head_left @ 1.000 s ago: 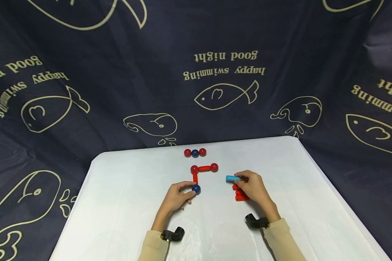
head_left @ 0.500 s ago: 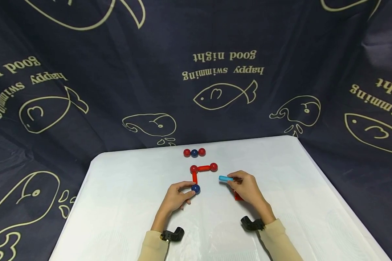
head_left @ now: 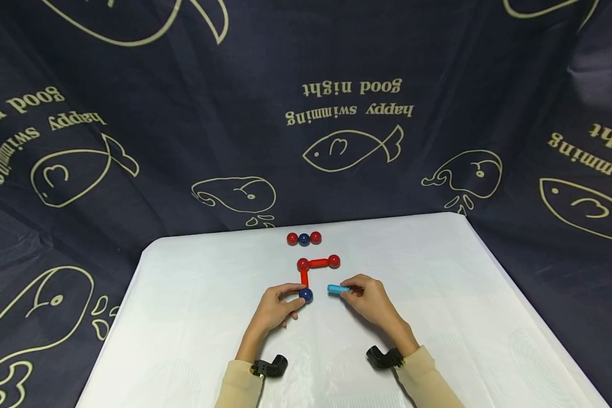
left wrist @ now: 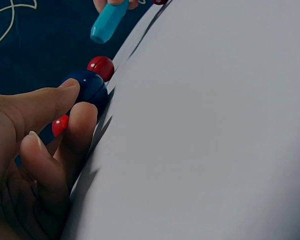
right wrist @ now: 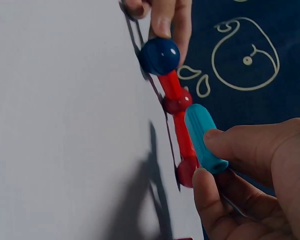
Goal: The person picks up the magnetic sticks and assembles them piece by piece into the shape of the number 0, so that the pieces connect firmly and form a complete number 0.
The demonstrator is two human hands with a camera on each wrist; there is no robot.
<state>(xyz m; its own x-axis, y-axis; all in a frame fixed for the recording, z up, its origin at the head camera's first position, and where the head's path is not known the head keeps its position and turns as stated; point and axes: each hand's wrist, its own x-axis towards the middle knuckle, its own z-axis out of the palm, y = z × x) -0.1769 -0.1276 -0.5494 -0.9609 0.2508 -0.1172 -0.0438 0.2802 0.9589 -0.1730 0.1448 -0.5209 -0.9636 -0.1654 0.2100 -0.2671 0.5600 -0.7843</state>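
My left hand point(head_left: 275, 309) pinches a dark blue ball point(head_left: 306, 295) between thumb and fingers. A red rod point(head_left: 304, 277) runs from that ball to a red ball point(head_left: 303, 264). From there a second red rod point(head_left: 318, 263) leads right to another red ball point(head_left: 334, 261), so the joined pieces form a corner. Right of the blue ball, my right hand point(head_left: 372, 300) holds a light blue rod point(head_left: 338, 289) between thumb and fingertips. In the right wrist view the light blue rod point(right wrist: 204, 137) is raised off the table, apart from the joined pieces.
Behind the joined pieces, a blue ball point(head_left: 304, 239) sits between two red balls in a short row. The white table point(head_left: 194, 294) ends at a dark curtain point(head_left: 367, 192) with fish drawings. The loose red rods are hidden by my right hand in the head view.
My right hand has moved left and slightly nearer with the light blue rod, toward the blue ball. It now covers the loose red rods. My left hand has stayed on the blue ball.
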